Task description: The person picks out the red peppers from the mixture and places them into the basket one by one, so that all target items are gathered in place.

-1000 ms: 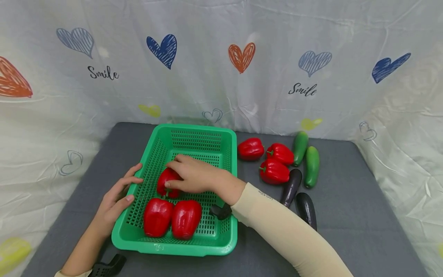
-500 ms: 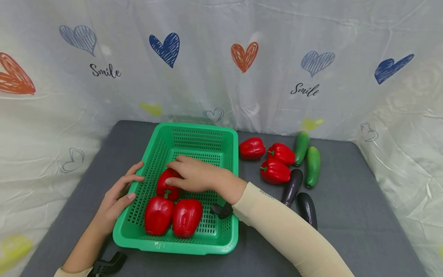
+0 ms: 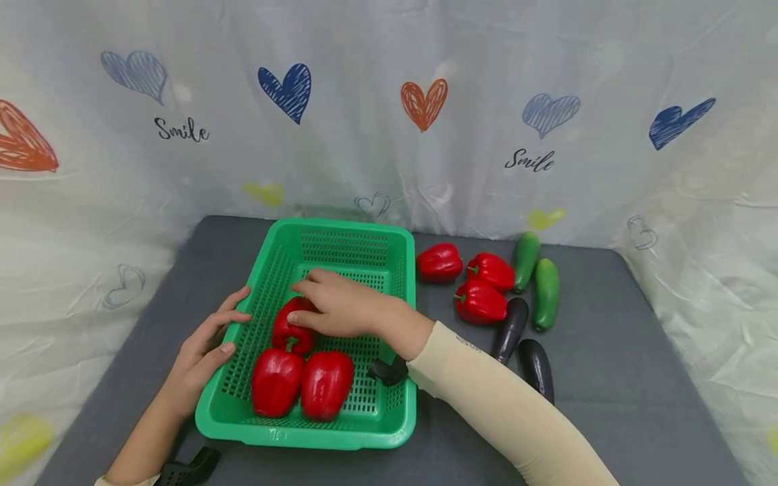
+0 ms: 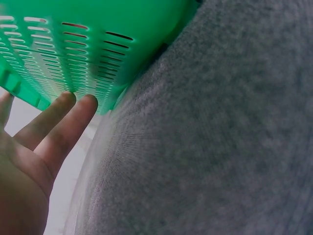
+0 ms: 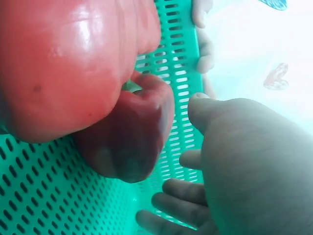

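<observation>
One worktop (image 3: 608, 378) spreads beneath both hands, and on it, between them and running lengthwise away from the person, I see the basket (image 3: 304, 438) on my feed. The left hand (image 3: 203, 344) lies at its left side, fingers fairly straight, tips on the rim and outer wall. The right hand (image 3: 340, 307) reaches in from the other side with fingers loosely spread; from the right wrist I see a gap around its thumb, so I judge it has hold of nothing. Directly under it sits the nearest red pepper (image 3: 283, 332), stem end toward the person, its long axis roughly in line with the basket's; the right hand is by far the nearer.

As for surfaces, the worktop's grey cloth looks matte and fuzzy, the basket is green plastic with slotted walls. Right of the right hand, beyond the basket, lie slender dark eggplants (image 3: 510, 331) and smooth green cucumbers (image 3: 546, 295), with three loose peppers (image 3: 480, 302) beside them. Two basket peppers (image 3: 327, 386) sit nearer the person than the right hand, glossy, lobed and blocky. Smallest is the short green stem (image 3: 290, 344).
</observation>
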A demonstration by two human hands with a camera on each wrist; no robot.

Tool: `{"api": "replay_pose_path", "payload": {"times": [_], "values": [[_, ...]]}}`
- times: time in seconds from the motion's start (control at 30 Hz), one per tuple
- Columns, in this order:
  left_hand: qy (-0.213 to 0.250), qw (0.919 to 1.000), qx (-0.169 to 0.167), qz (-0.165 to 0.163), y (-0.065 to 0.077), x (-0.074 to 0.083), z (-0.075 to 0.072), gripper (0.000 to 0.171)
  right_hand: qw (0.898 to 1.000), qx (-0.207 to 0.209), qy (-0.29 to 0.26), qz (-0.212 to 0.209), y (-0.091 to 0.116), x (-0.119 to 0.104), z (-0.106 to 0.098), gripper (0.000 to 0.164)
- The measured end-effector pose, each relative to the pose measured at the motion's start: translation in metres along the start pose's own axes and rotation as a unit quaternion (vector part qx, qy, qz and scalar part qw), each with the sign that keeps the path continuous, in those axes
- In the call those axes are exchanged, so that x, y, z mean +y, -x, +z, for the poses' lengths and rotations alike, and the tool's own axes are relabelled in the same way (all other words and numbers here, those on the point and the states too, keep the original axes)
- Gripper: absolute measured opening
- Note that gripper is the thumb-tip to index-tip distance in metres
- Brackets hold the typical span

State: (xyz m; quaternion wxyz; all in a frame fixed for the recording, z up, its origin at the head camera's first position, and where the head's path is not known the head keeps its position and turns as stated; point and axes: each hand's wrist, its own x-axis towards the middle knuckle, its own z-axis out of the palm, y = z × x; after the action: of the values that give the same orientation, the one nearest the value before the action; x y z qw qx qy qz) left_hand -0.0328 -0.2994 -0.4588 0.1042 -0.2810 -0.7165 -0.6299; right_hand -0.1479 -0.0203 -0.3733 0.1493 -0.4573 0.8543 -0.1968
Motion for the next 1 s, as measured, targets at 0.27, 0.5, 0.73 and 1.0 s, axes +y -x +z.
{"api": "replay_pose_path", "payload": {"times": [0.27,0.5,0.73,1.0], "values": [[0.002,1.0000,0.002,-0.005,0.002,0.000,0.001,0.046,1.000,0.011,-0.006,0.003,0.010,-0.008,-0.010,0.068],[0.007,1.0000,0.001,0.001,-0.001,0.000,0.003,0.046,0.999,0.033,-0.021,0.004,0.029,-0.010,-0.030,0.068],[0.011,0.9999,0.004,0.004,0.001,-0.001,0.002,0.046,0.997,0.071,-0.020,0.009,0.053,-0.001,-0.044,0.065],[0.013,0.9999,0.002,0.006,0.001,-0.003,0.000,0.046,0.988,0.157,-0.009,0.003,0.092,0.020,-0.057,0.062]]}}
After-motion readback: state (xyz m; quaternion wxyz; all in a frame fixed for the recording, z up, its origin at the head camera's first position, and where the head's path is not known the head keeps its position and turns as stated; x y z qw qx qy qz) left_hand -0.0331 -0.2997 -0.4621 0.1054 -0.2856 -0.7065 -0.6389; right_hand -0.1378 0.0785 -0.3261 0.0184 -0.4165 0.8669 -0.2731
